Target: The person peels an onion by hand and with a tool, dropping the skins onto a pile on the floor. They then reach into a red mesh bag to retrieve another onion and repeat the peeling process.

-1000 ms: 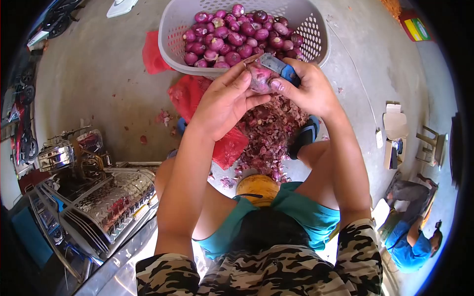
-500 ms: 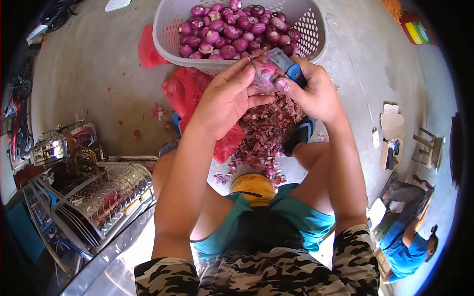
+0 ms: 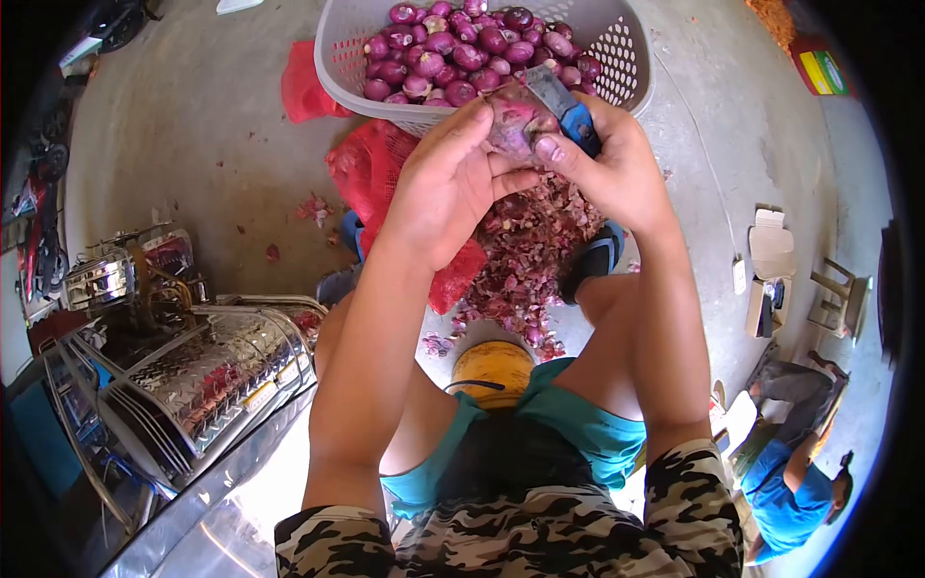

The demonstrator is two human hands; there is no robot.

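My left hand [image 3: 441,173] is closed around a purple onion [image 3: 513,123] with loose skin on it, just in front of the basket. In my right hand [image 3: 621,159] is a blue-handled blade [image 3: 578,123], its flat grey end angled up and left beside the onion. The right thumb presses against the onion's side. Beyond both hands, a grey perforated basket [image 3: 332,72] holds many shiny purple onions [image 3: 472,56]. Below them, a heap of onion skins [image 3: 525,246] covers the floor between my feet.
A red mesh bag [image 3: 371,173] lies left of the skins, near a yellow bucket [image 3: 493,371] between my legs. Metal motorbike-like equipment [image 3: 202,371] stands at left. An open cardboard box [image 3: 769,275] and a person in a blue shirt [image 3: 785,501] are at right.
The view has shifted slightly, so the basket and floor appear a little further right. Both hands keep their hold on the onion and the blade, with the onion turned slightly.
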